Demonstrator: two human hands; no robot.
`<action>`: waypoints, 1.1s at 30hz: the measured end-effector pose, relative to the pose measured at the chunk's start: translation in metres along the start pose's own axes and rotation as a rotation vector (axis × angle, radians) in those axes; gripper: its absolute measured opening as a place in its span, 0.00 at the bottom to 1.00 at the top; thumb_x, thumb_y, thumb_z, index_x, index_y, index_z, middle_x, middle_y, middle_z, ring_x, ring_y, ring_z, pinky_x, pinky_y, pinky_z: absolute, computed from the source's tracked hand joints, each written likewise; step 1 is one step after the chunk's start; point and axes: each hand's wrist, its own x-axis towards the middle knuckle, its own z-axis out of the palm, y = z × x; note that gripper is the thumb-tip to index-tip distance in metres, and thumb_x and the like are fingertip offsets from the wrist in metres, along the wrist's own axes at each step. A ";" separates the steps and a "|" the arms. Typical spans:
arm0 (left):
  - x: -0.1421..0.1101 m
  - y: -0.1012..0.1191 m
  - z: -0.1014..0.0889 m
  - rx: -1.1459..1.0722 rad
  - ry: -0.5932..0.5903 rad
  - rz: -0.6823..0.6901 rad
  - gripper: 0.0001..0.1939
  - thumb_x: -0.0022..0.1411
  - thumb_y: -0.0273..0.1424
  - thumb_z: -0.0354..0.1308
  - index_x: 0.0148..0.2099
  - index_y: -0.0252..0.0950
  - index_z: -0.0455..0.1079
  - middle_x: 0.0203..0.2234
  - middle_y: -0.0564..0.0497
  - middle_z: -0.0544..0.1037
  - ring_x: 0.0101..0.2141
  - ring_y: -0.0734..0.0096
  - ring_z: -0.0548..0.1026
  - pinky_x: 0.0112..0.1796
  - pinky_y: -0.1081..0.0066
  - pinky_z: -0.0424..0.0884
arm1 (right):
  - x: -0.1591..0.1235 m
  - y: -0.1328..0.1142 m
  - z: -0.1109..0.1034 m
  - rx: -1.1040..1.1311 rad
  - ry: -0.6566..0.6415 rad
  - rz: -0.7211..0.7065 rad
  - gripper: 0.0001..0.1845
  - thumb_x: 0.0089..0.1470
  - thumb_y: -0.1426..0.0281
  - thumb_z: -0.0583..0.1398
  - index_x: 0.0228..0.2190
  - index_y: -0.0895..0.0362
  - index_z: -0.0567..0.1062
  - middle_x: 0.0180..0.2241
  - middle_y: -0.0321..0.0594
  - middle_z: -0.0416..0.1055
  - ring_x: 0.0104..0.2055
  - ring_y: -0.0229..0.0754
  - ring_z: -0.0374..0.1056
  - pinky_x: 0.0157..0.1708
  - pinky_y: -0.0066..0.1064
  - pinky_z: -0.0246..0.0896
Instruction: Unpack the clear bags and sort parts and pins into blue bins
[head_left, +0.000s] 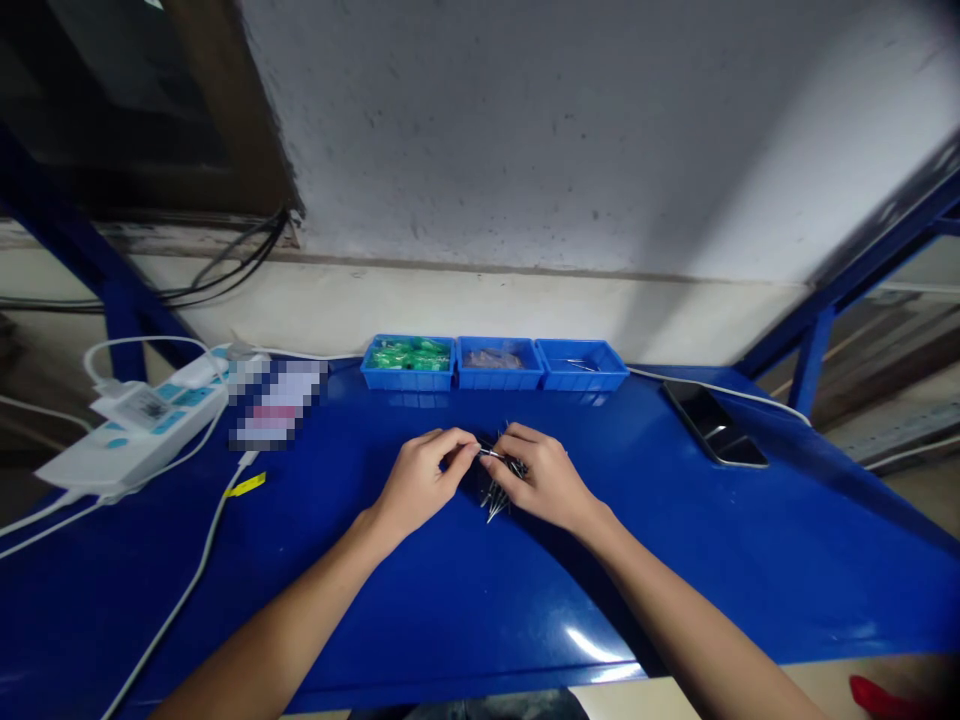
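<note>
My left hand (431, 470) is closed in a pinch on one end of a thin metal rod (487, 453). The fingers of my right hand (541, 475) close on its other end, so the small rod spans the gap between both hands. Below them a loose pile of thin metal rods (495, 502) lies on the blue table (420, 620), partly covered by my right hand. What kind of part the rods are is too small to make out.
Along the wall stand three blue bins: one with green pieces (409, 380), one with brownish pieces (501, 379), one with a few thin rods (583, 380). A power strip (135, 430), a charging phone (277, 405) and a yellow tag (247, 486) lie left; a dark phone (712, 425) lies right.
</note>
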 end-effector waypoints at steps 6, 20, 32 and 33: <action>0.000 0.001 0.000 -0.008 -0.060 0.007 0.08 0.64 0.31 0.49 0.35 0.37 0.68 0.28 0.54 0.75 0.29 0.73 0.73 0.33 0.75 0.65 | -0.002 0.002 0.003 -0.037 -0.052 -0.036 0.13 0.58 0.68 0.54 0.22 0.57 0.68 0.25 0.36 0.65 0.28 0.35 0.61 0.28 0.26 0.48; 0.002 0.000 -0.005 0.002 -0.135 0.026 0.10 0.65 0.29 0.45 0.32 0.37 0.64 0.24 0.55 0.72 0.26 0.74 0.70 0.30 0.75 0.63 | -0.001 -0.002 0.005 -0.082 -0.114 -0.078 0.14 0.60 0.67 0.52 0.26 0.56 0.72 0.26 0.38 0.71 0.30 0.37 0.64 0.31 0.28 0.51; 0.005 -0.001 -0.008 -0.080 -0.077 -0.067 0.14 0.68 0.34 0.39 0.31 0.37 0.60 0.21 0.56 0.70 0.24 0.75 0.70 0.30 0.75 0.62 | 0.001 0.003 -0.003 0.012 -0.006 -0.008 0.11 0.62 0.71 0.49 0.36 0.55 0.71 0.30 0.39 0.71 0.32 0.39 0.65 0.33 0.28 0.55; 0.005 -0.001 -0.009 -0.070 -0.051 -0.076 0.15 0.68 0.34 0.39 0.31 0.37 0.60 0.21 0.56 0.70 0.24 0.74 0.70 0.31 0.74 0.62 | 0.000 0.002 -0.003 0.028 -0.004 -0.005 0.11 0.61 0.71 0.49 0.37 0.55 0.71 0.31 0.39 0.71 0.32 0.39 0.66 0.33 0.28 0.55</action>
